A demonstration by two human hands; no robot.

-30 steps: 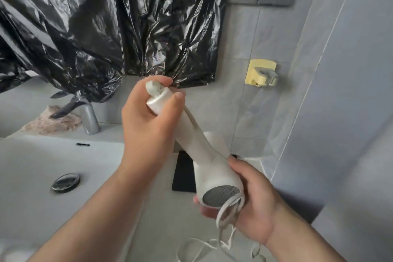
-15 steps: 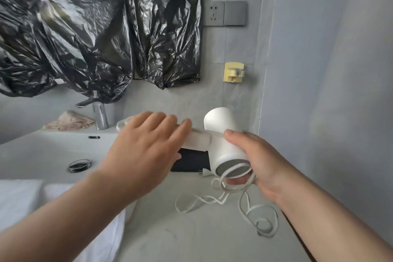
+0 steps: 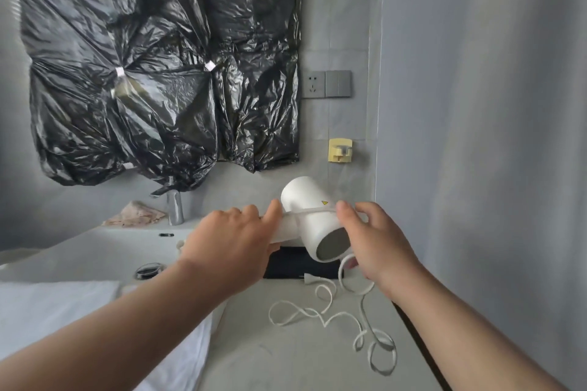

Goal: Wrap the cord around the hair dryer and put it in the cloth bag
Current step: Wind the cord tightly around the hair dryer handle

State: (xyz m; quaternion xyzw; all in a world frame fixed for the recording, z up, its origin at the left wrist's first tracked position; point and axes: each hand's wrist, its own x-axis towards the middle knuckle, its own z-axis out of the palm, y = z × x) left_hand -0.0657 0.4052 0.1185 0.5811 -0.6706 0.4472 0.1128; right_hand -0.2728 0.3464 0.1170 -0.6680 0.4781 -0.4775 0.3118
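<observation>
Hair dryer (image 3: 305,197), smooth white plastic, mid-frame: left hand (image 3: 229,241) gripped its handle, right hand (image 3: 378,240) clamped barrel plus flat cord (image 3: 315,209).

Both bare forearms come up from the bottom corners of my feed and converge toward the centre. The left arm crosses from the lower left, wrist straight, back of the hand upward. The left hand (image 3: 235,241) lies palm-down along the handle of the hair dryer (image 3: 313,222), fingers nearly straight and close together, tips pointing to the right; its thumb is hidden beneath, so I cannot tell whether it closes underneath. The right arm rises from the lower right, wrist bent slightly inward; the right hand (image 3: 378,247) cups the dryer's body from the side, fingers curled beneath, thumb on top pinning the cord (image 3: 313,210) there.
</observation>
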